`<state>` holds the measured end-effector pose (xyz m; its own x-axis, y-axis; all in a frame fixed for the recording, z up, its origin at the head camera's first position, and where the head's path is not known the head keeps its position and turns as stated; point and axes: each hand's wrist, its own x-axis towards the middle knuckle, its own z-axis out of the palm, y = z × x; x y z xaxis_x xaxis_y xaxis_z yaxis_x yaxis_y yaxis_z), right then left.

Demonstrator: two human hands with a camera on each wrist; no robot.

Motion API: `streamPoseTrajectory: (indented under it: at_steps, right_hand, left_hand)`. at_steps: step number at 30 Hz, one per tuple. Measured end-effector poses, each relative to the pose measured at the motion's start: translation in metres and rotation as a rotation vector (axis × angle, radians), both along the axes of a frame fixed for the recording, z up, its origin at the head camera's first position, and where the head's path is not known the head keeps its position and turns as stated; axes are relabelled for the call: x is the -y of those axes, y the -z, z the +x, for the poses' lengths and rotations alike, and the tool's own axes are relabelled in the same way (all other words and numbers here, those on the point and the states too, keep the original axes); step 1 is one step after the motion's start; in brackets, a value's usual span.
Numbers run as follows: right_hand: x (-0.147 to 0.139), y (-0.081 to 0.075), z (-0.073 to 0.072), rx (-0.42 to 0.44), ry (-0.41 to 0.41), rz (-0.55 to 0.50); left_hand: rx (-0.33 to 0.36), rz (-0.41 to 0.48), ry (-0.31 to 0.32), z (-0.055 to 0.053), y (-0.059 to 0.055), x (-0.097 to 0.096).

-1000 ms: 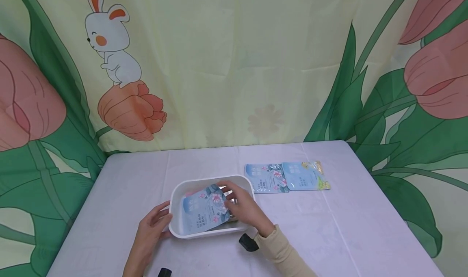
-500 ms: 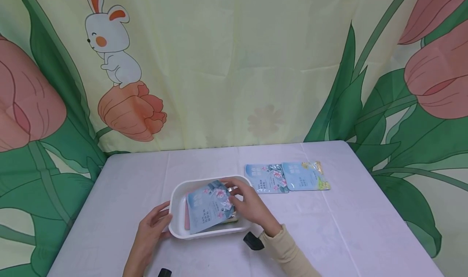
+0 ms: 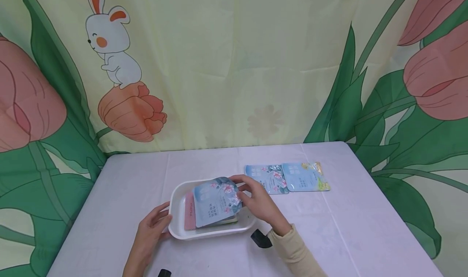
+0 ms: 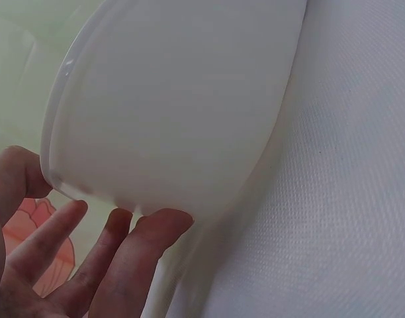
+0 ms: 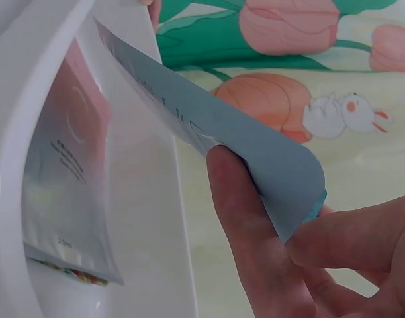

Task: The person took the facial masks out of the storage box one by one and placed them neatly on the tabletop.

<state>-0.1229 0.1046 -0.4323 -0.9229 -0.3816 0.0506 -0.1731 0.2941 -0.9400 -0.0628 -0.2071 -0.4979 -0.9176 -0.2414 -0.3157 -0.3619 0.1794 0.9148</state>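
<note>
My right hand (image 3: 261, 202) pinches the right edge of a blue floral sheet-mask packet (image 3: 215, 202). The packet is raised at a tilt over the white plastic tray (image 3: 177, 224). In the right wrist view its corner (image 5: 282, 172) bends between thumb and fingers. Beneath it inside the tray lie a pink packet (image 3: 190, 212) and at least one more, mostly hidden. My left hand (image 3: 150, 230) holds the tray's left end. The left wrist view has its fingertips on the outer wall (image 4: 169, 132), with one digit at the rim.
Behind the tray, to its right, a blue floral packet (image 3: 265, 179) and a light-blue and yellow packet (image 3: 305, 177) lie flat side by side. A white cloth covers the table (image 3: 347, 228). A printed curtain (image 3: 234, 66) hangs at the far edge.
My right hand has moved right and drawn the blue packet up and rightward, uncovering more of the pink packet in the tray. The left hand has stayed in place.
</note>
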Motion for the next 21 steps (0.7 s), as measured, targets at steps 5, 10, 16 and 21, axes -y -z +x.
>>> streamPoseTrajectory:
  at_steps: [5, 10, 16, 21]
  right_hand:
    - [-0.008, -0.004, -0.001, 0.022, 0.016, -0.029]
    - [-0.016, -0.007, -0.002, 0.034, 0.034, -0.039]
    - [-0.025, -0.012, -0.002, 0.035, 0.053, -0.033]
    - [-0.033, -0.016, -0.002, 0.044, 0.064, -0.044]
  left_hand:
    - [0.004, -0.005, -0.002, 0.000, -0.001, 0.000]
    - [0.010, -0.009, -0.005, 0.000, -0.001, -0.001]
    - [0.009, -0.008, -0.004, 0.000, -0.001, -0.001]
    - [0.008, -0.002, -0.002, 0.000, 0.000, -0.001]
